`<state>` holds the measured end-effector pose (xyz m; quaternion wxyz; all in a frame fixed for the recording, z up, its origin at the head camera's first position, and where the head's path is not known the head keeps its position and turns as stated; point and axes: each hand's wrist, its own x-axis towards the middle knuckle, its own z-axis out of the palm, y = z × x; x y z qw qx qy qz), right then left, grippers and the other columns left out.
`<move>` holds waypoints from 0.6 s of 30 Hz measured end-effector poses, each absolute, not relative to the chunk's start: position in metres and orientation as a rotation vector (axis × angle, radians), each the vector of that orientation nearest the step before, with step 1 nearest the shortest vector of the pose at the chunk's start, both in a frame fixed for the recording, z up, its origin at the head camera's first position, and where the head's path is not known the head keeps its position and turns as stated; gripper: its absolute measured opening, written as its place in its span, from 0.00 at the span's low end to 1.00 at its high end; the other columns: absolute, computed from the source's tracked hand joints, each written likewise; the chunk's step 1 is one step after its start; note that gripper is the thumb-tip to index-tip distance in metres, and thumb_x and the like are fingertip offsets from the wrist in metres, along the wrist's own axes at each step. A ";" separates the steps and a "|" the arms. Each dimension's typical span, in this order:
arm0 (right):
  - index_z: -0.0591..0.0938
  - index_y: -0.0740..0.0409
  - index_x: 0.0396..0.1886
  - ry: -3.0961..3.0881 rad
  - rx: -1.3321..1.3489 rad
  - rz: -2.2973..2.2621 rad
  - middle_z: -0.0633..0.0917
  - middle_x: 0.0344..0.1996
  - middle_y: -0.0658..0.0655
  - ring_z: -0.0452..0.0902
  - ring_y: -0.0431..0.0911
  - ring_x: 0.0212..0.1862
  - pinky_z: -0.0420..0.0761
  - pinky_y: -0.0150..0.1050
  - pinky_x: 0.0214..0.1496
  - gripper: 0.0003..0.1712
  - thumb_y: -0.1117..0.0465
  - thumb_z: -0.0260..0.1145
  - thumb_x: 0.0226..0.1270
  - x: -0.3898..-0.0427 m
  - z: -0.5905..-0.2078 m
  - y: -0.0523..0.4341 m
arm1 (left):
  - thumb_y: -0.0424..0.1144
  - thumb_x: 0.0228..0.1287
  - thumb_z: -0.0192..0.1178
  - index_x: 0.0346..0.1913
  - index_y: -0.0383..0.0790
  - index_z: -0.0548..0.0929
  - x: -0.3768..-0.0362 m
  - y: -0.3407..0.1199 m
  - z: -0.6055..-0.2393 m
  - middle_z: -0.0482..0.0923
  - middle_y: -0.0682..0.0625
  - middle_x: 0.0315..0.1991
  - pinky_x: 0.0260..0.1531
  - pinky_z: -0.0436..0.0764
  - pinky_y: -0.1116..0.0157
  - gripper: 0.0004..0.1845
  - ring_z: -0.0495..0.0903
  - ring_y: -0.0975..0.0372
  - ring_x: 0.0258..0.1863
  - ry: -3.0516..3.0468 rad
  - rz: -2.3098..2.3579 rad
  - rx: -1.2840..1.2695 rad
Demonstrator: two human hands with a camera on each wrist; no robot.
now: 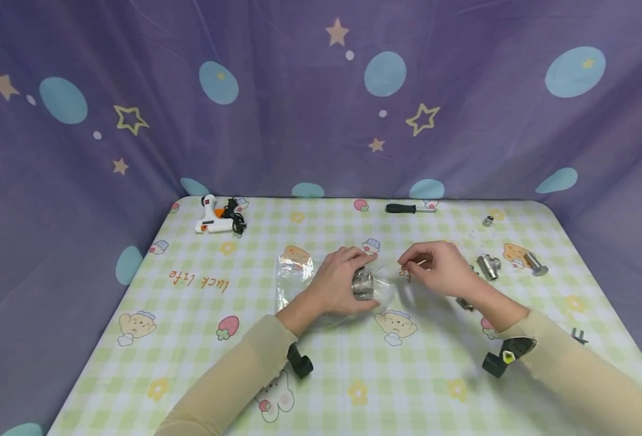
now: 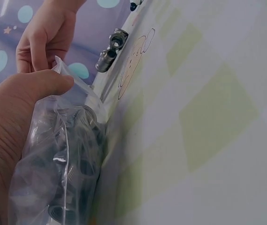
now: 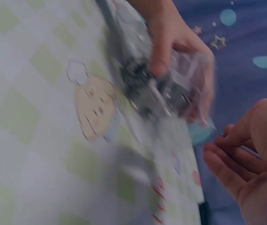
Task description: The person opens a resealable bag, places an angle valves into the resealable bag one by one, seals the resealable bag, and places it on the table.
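My left hand (image 1: 340,281) grips a clear plastic bag (image 2: 54,154) with several metal pipe fittings (image 1: 362,283) inside, its thumb along the bag's upper edge in the left wrist view. The bag's flat end (image 1: 294,275) spreads out left of the hand. On the right of the bag is my right hand (image 1: 441,266), raised over the table with bent fingers and the thumb brought near the index finger. In the right wrist view the right fingertips (image 3: 211,149) stand a little apart from the bag's corner. I cannot tell whether something small is between them.
On the right of the checked table (image 1: 190,375) lie a tee fitting (image 1: 489,266), a large bolt (image 1: 536,264), a small fitting (image 1: 487,221) and small metal pieces (image 1: 578,336). A screwdriver (image 1: 408,209) and a white glue gun (image 1: 214,218) with its cord lie along the back.
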<state>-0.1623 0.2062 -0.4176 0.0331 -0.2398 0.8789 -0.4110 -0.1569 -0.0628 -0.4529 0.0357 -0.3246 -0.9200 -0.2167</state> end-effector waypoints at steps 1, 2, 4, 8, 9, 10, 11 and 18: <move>0.92 0.55 0.43 2.741 -0.729 -1.230 0.93 0.41 0.56 0.92 0.53 0.44 0.90 0.34 0.45 0.10 0.71 0.67 0.73 -0.164 -0.415 0.211 | 0.65 0.47 0.78 0.76 0.47 0.77 -0.157 -0.063 -0.453 0.80 0.51 0.65 0.67 0.78 0.51 0.52 0.78 0.55 0.63 -2.827 -0.666 -0.998; 0.92 0.54 0.43 2.774 -0.725 -1.197 0.93 0.42 0.57 0.92 0.52 0.44 0.90 0.34 0.46 0.10 0.70 0.68 0.73 -0.165 -0.413 0.216 | 0.65 0.48 0.78 0.76 0.47 0.77 -0.157 -0.063 -0.452 0.80 0.51 0.65 0.67 0.78 0.51 0.52 0.78 0.55 0.63 -2.827 -0.665 -0.998; 0.92 0.53 0.44 2.829 -0.711 -1.138 0.93 0.44 0.58 0.91 0.52 0.46 0.89 0.33 0.47 0.09 0.69 0.68 0.73 -0.166 -0.407 0.225 | 0.65 0.48 0.78 0.76 0.47 0.77 -0.157 -0.063 -0.452 0.80 0.51 0.65 0.67 0.78 0.51 0.51 0.78 0.55 0.64 -2.829 -0.667 -0.999; 0.91 0.54 0.46 2.888 -0.670 -1.075 0.93 0.45 0.59 0.91 0.53 0.47 0.89 0.33 0.47 0.09 0.67 0.68 0.73 -0.168 -0.399 0.244 | 0.65 0.48 0.78 0.76 0.47 0.77 -0.157 -0.063 -0.452 0.80 0.51 0.65 0.67 0.78 0.51 0.51 0.78 0.55 0.64 -2.834 -0.664 -1.001; 0.91 0.54 0.46 2.904 -0.653 -1.058 0.93 0.45 0.59 0.91 0.52 0.46 0.89 0.33 0.47 0.08 0.66 0.69 0.73 -0.169 -0.398 0.249 | 0.65 0.48 0.78 0.76 0.47 0.77 -0.157 -0.063 -0.452 0.80 0.51 0.64 0.67 0.78 0.51 0.51 0.78 0.55 0.63 -2.835 -0.664 -1.002; 0.91 0.55 0.47 2.914 -0.635 -1.044 0.93 0.45 0.59 0.91 0.52 0.46 0.89 0.33 0.47 0.08 0.66 0.69 0.73 -0.169 -0.397 0.253 | 0.65 0.48 0.78 0.75 0.47 0.77 -0.157 -0.063 -0.452 0.80 0.51 0.64 0.67 0.78 0.51 0.51 0.78 0.55 0.63 -2.835 -0.667 -1.004; 0.91 0.55 0.47 2.925 -0.612 -1.026 0.93 0.46 0.58 0.91 0.51 0.46 0.89 0.32 0.46 0.08 0.65 0.69 0.73 -0.170 -0.397 0.257 | 0.65 0.48 0.78 0.75 0.47 0.77 -0.157 -0.063 -0.452 0.80 0.51 0.64 0.67 0.78 0.51 0.51 0.78 0.55 0.63 -2.833 -0.670 -1.006; 0.90 0.59 0.50 2.979 -0.559 -0.900 0.92 0.45 0.60 0.91 0.55 0.45 0.91 0.46 0.47 0.11 0.61 0.72 0.71 -0.173 -0.402 0.281 | 0.65 0.48 0.78 0.75 0.48 0.78 -0.157 -0.062 -0.452 0.80 0.52 0.63 0.67 0.78 0.52 0.50 0.78 0.56 0.62 -2.828 -0.666 -1.009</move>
